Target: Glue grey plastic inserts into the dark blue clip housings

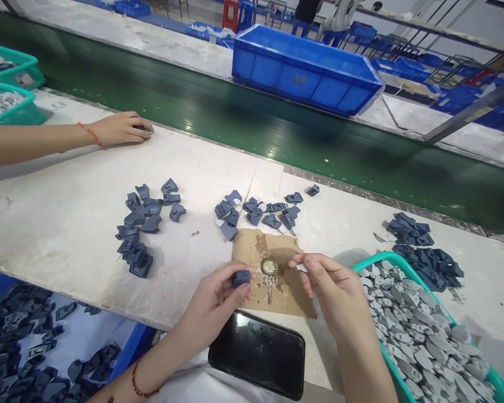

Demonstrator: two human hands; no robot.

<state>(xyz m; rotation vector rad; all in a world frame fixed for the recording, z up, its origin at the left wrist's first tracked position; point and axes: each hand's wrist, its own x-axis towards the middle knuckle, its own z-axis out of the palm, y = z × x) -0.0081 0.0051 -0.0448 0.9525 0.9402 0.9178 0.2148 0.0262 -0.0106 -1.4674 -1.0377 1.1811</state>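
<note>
My left hand pinches a dark blue-grey plastic part over the left edge of a brown cardboard piece. Above the cardboard's right side, my right hand holds a small light-grey piece between thumb and fingers. A bottle cap with pale, wet-looking stuff inside sits between my hands, with shiny spills around it. Just beyond the cardboard are loose dark parts, some with light-grey pieces against them. Right of my right hand, a green basket holds many light-grey pieces.
A black phone lies at the table's near edge. Dark parts lie in groups at left and right. A co-worker's arm reaches in from the left. Beyond runs a green conveyor belt; a blue crate stands behind it.
</note>
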